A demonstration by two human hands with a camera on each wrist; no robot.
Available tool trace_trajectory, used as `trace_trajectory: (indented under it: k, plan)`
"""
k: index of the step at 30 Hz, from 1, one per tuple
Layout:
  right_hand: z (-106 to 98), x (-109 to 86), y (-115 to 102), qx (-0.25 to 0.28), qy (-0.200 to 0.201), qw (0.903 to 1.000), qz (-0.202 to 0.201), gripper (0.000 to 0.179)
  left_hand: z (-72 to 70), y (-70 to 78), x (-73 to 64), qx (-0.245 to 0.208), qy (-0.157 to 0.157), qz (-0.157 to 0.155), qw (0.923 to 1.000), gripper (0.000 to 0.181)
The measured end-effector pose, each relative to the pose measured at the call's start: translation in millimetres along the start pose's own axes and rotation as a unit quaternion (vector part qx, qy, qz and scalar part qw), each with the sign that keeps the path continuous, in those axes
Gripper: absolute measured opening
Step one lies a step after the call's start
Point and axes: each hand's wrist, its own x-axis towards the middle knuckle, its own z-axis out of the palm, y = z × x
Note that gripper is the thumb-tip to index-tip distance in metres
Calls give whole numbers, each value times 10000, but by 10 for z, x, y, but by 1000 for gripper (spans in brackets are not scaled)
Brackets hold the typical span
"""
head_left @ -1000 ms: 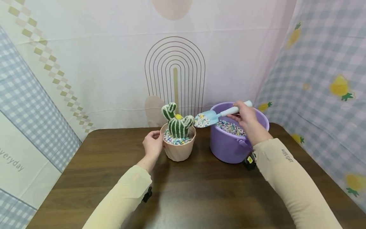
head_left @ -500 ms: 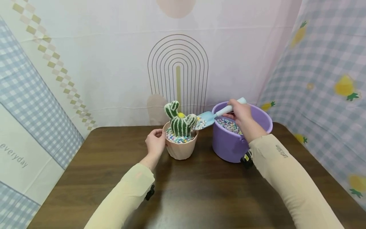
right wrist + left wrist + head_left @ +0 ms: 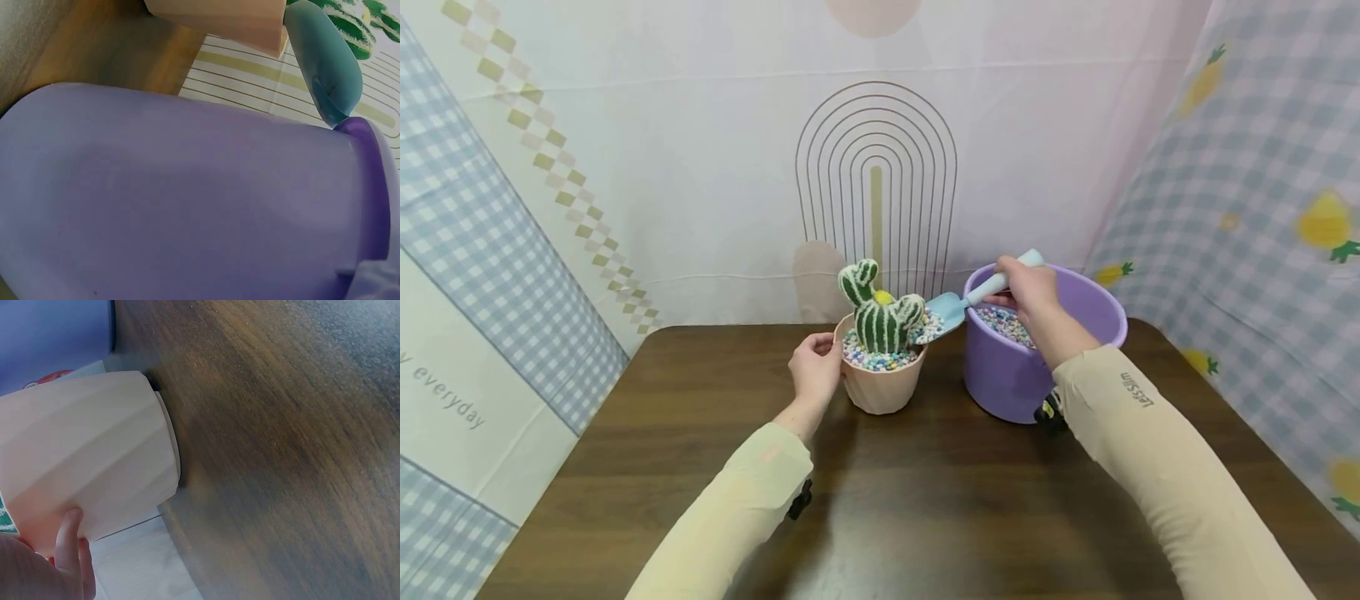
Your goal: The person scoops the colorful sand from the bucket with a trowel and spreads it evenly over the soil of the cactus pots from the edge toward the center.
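My left hand (image 3: 816, 367) grips the left rim of a peach flowerpot (image 3: 882, 393), a finger (image 3: 67, 540) lying along its ribbed side in the left wrist view. A knitted green cactus (image 3: 880, 327) stands in the pot among small multicoloured pebbles (image 3: 874, 360). With my right hand (image 3: 1032, 293) I hold a light-blue hand trowel (image 3: 950, 310) by its pale handle. The trowel's blade tilts down to the left at the pot's right rim, with pebbles at its tip. In the right wrist view, the blade's underside (image 3: 328, 62) shows beside the pot; my right hand is out of sight there.
A purple bucket (image 3: 1006, 387) holding more pebbles (image 3: 1003, 323) stands right of the pot, under my right hand. Both containers stand near the back edge of the dark wooden table (image 3: 880, 500). A printed cloth (image 3: 722, 208) hangs behind, and a checked one (image 3: 1247, 233) at the right.
The trowel has moved left and tipped downward, from beside the pot to over its right rim. Pebbles have slid toward the blade's tip. My left hand keeps its hold on the pot.
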Motion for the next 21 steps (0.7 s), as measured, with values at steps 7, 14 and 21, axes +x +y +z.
trace_trajectory:
  k: [7,14,21]
  plan:
    - [16,-10,-20,-238,-19,9996,-145,14,17,10,-6,8,-1,-1,10000,23]
    - [53,-9,-53,-555,-76,9974,-446,9,16,7,-5,-64,-17,-40,10000,23]
    - [112,-24,-97,-976,1,9917,-839,8,9,-1,-1,-47,9,-45,10000,23]
